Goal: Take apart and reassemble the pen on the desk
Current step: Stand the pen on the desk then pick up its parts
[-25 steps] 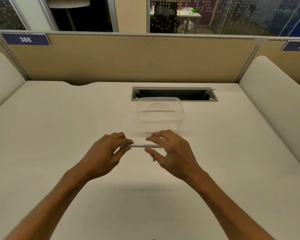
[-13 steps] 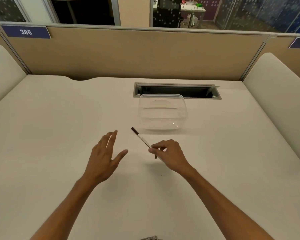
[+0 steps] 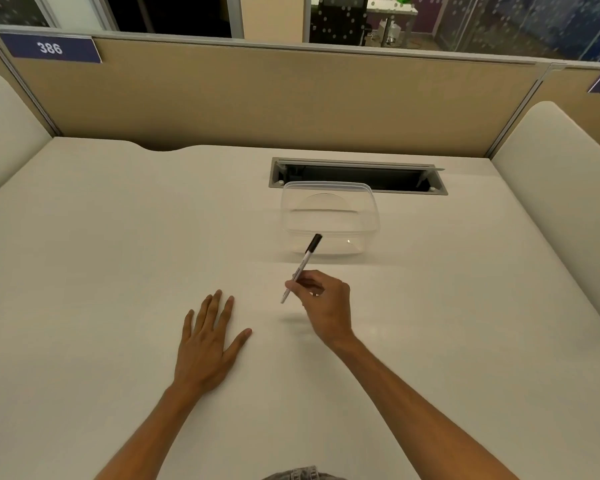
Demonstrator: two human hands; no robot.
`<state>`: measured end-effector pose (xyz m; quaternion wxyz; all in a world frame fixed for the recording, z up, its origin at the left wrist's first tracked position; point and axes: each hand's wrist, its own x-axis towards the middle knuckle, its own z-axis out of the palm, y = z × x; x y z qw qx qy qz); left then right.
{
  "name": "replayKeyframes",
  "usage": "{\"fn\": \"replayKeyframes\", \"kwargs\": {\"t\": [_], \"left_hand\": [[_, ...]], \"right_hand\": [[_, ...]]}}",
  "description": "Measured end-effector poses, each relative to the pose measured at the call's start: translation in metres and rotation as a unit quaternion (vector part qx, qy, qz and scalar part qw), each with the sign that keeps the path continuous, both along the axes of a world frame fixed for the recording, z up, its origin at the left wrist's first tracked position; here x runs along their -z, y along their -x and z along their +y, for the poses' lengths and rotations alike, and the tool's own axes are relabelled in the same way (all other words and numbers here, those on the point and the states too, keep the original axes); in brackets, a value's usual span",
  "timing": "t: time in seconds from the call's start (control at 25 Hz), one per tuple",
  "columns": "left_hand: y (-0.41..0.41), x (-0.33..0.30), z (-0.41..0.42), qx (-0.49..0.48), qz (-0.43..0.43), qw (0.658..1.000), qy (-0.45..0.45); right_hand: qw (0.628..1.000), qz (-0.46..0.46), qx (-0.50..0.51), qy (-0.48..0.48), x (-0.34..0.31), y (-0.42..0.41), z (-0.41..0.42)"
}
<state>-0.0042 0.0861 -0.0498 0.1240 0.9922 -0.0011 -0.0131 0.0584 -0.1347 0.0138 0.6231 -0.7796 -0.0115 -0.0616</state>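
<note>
- Head view shows the pen (image 3: 300, 270) in the right hand (image 3: 326, 306), lifted above the counter (image 3: 101, 254); its black capped end points up and away, in front of the near wall of the clear plastic container (image 3: 368, 216), and its white end points down toward the person.
- Half a second ago the pen leaned the other way, with the dark end toward the upper left; now it leans to the upper right and reaches closer to the container.
- One second ago both hands held the pen level between them; now only the right hand has it.
- Grip of the right hand: the thumb and the curled fingers pinch the white barrel near its lower part. If the pen touches the container, I cannot tell.
- Grip of the left hand (image 3: 205, 344): it holds nothing. The fingers are straight and a little spread, the palm is down on the counter, well apart from the pen. Half a second ago this hand was raised and half open; now it lies flat and nearer to the person.
- Behind the pen the container stands open on the counter, just before the grey cable slot (image 3: 357, 176) cut in the counter top.
- Behind the slot runs a beige partition (image 3: 257, 98) with a blue label "386" (image 3: 51, 48) at its upper left corner.
- White rounded side panels (image 3: 561, 161) close the counter on the left and the right.
- Between the right hand and the container only the pen itself stands.
</note>
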Motion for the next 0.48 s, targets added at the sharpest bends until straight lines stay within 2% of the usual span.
{"fn": "replayKeyframes", "kwargs": {"t": [0.08, 0.2, 0.48], "left_hand": [[0.000, 0.001, 0.000, -0.001, -0.004, 1.000, 0.005], [0.000, 0.002, 0.000, 0.000, -0.008, 1.000, 0.010], [0.000, 0.005, 0.000, -0.002, -0.018, 1.000, 0.014]], "right_hand": [[0.993, -0.070, -0.039, 0.090, 0.009, 0.008, 0.006], [0.972, -0.099, -0.085, 0.194, 0.027, 0.018, 0.008], [0.972, -0.082, -0.088, 0.200, 0.014, 0.013, 0.006]]}}
